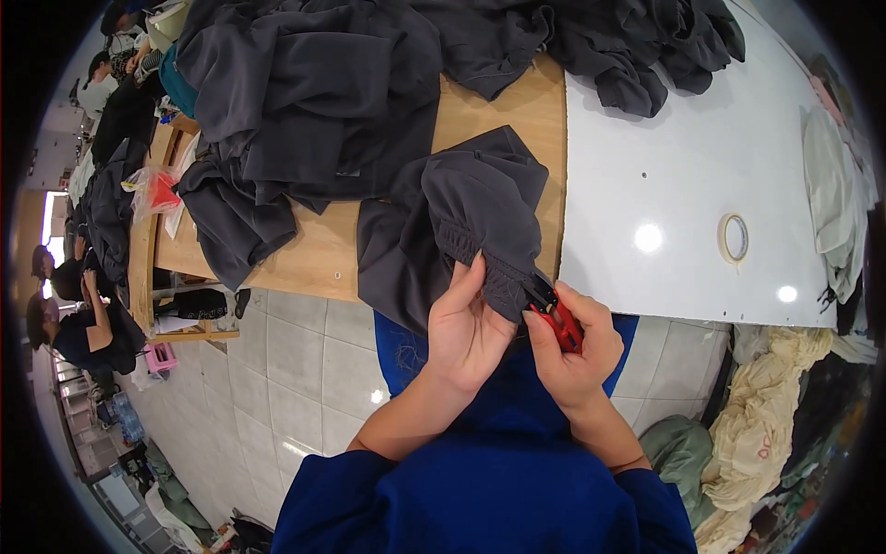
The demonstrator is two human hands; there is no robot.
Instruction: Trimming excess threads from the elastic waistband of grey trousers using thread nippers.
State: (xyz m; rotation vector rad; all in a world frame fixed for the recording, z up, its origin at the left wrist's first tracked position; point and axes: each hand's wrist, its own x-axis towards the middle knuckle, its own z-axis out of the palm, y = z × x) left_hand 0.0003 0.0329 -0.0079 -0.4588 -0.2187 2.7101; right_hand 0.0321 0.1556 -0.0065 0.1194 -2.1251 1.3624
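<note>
At the near edge of the wooden table [498, 111], a soft, limp dark garment [466, 222] is being pinched at its gathered waistband by the closed left hand [466, 328], judged the firmest grip, while red snips [556, 319] are being clasped in the right hand [577, 346].

Garment workshop: heaps of dark grey garments [314, 102] on a long table [683, 175], other workers seated along further benches [138, 268].
</note>
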